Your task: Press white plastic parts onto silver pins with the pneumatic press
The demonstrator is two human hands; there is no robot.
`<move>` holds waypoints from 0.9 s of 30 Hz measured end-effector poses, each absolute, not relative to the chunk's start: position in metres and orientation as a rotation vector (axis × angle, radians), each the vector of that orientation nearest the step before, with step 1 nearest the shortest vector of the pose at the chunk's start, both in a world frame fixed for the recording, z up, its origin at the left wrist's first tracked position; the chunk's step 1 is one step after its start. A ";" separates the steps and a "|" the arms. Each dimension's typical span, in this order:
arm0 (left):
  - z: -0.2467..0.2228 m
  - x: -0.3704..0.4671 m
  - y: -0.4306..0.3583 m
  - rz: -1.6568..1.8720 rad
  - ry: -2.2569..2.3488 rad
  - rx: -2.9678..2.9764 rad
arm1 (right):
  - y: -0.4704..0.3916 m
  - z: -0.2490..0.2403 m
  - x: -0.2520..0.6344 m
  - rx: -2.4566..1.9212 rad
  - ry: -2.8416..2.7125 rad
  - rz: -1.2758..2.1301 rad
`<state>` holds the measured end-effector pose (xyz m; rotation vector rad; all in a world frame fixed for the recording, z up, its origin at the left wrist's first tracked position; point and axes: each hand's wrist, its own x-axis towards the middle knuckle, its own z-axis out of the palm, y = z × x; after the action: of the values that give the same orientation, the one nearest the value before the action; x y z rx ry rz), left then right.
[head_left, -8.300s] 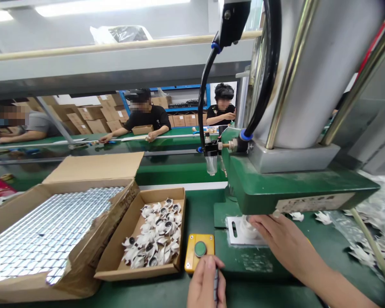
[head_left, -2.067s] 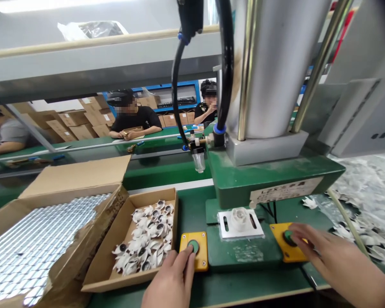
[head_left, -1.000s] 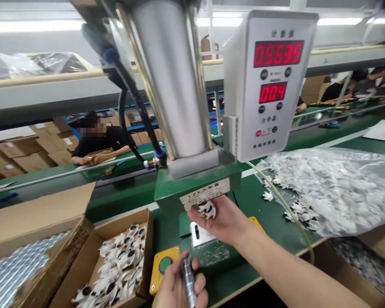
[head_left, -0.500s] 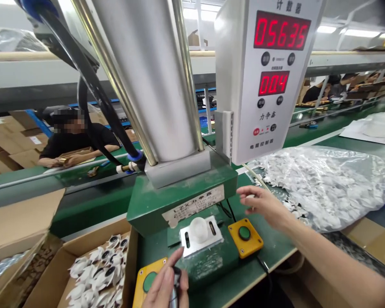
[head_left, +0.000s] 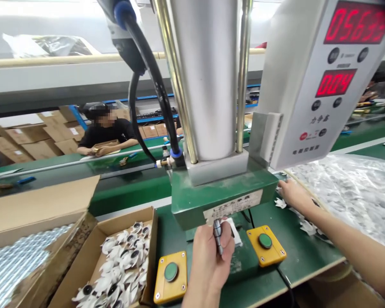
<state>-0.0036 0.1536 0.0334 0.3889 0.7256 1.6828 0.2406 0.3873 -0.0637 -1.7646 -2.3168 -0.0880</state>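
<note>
My left hand is closed around a short metal rod, held in front of the green press. Behind that hand, partly covered by it, is the metal plate on the press base. My right hand reaches past the press's right side, down among loose white bladed pieces that look like small fan wheels. Its fingertips are bent downward and small in view; whether they grip a piece I cannot tell. A clear plastic bag of these white pieces lies beside my right forearm.
Two yellow button boxes flank the press base. A carton of white bladed pieces with dark centres and a box of metal rods stand left. The counter box overhangs right. A person sits across the line.
My left hand has moved up and forward with the metal rod, to the front of the press plate. My right hand has gone from beside the press to the loose white pieces. The view has swung left.
</note>
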 end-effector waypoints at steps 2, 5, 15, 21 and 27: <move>0.032 -0.001 0.156 1.641 0.719 0.381 | 0.388 -0.067 0.242 -1.714 -2.362 -0.108; 0.030 0.001 0.158 1.554 0.728 0.399 | 0.385 -0.066 0.242 -1.661 -2.374 -0.115; 0.020 -0.015 0.113 1.683 0.944 0.264 | 0.251 0.014 0.189 -1.176 -2.296 0.287; 0.012 -0.022 0.089 1.704 1.014 0.259 | 0.207 0.034 0.116 -0.896 -2.471 0.675; 0.007 -0.034 0.075 1.719 1.061 0.267 | 0.222 0.037 0.094 -0.790 -2.677 0.498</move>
<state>-0.0342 0.0748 0.0068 0.2672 1.0615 1.7186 0.0940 0.2224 0.0372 -0.7900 -2.6768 0.4983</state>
